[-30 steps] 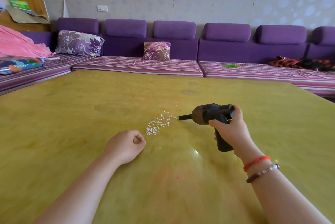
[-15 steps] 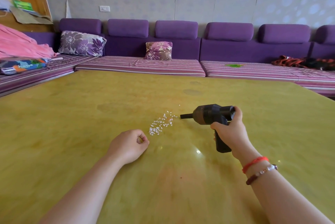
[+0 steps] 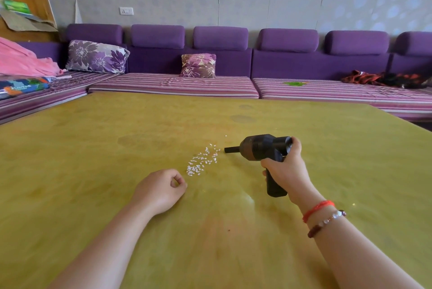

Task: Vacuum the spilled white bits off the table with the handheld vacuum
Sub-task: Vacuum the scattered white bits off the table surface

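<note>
A patch of small white bits [image 3: 201, 162] lies on the yellow-green table [image 3: 93, 171] near its middle. My right hand [image 3: 286, 169] grips the handle of a black handheld vacuum [image 3: 261, 148], pistol-shaped, with its thin nozzle pointing left. The nozzle tip stops a short way right of the bits' far end, just above the tabletop. My left hand [image 3: 161, 189] rests on the table just below and left of the bits, its fingers curled into a loose fist with nothing in it.
A purple sofa [image 3: 219, 64] with striped seat cushions runs along the table's far and left sides, with two floral pillows [image 3: 97, 56], pink cloth [image 3: 21, 60] at the left and dark red clothing [image 3: 383, 78] at the right.
The vacuum and both hands keep almost the same place; the view has drifted slightly. The bits lie as before.
</note>
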Demonstrator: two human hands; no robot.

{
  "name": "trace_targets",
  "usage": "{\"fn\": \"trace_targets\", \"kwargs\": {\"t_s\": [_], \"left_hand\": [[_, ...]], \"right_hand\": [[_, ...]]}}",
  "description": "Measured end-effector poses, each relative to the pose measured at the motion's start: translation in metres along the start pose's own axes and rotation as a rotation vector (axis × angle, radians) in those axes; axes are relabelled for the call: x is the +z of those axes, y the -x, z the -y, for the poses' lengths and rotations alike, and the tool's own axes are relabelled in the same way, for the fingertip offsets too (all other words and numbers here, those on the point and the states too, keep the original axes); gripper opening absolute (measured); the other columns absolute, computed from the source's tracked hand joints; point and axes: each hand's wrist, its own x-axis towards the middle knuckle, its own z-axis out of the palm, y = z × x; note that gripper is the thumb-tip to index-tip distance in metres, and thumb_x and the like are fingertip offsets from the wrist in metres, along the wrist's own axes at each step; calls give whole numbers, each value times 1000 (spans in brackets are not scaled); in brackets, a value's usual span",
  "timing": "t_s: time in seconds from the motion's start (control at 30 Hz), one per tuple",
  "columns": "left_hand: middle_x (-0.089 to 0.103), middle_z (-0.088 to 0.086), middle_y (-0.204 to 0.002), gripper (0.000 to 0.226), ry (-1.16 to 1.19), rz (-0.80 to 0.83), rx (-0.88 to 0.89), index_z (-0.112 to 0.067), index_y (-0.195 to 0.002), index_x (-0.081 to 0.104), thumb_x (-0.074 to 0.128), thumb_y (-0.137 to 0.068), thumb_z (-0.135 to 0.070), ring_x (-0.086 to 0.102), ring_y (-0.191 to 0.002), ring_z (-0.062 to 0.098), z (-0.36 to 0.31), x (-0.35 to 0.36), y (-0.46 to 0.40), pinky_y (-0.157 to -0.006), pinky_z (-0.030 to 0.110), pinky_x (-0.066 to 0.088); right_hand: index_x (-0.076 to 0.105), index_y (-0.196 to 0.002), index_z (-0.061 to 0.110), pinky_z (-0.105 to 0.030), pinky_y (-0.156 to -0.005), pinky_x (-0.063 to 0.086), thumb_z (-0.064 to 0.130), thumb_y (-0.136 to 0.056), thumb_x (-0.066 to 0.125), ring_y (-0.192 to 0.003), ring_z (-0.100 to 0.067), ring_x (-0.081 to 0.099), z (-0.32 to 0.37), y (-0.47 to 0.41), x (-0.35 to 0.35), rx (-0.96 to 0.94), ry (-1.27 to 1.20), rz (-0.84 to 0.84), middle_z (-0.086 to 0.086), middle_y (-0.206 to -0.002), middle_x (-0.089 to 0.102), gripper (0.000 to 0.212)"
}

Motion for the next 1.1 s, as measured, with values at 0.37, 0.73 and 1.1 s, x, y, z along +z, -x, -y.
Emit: {"fn": "trace_targets", "kwargs": {"t_s": [0.37,0.73,1.1], "left_hand": [[54,-10,-60,19,-14,-9,3,-34,-66,52,55,-85,-35,46,-54,3,1,2,-3,-47,24,28],[54,-9,-59,19,-10,-11,5,-34,-66,52,55,-86,-35,47,-53,4,2,3,-3,-47,24,29],[53,-9,-59,21,-22,-15,9,-33,-65,51,55,-86,-35,46,-53,5,1,3,-3,-47,25,29]], "right_hand": [[18,-138,25,-48,-73,57,5,-78,58,-83,-33,65,21,-9,-3,37,39,26,-14,-97,58,75],[12,-142,15,-27,-46,40,6,-80,56,-62,-15,50,25,-29,5,29,77,-46,1,-75,44,77],[-2,-147,21,-32,-60,43,10,-82,52,-77,-21,53,17,-37,26,67,-64,-43,-8,-106,47,85]]}}
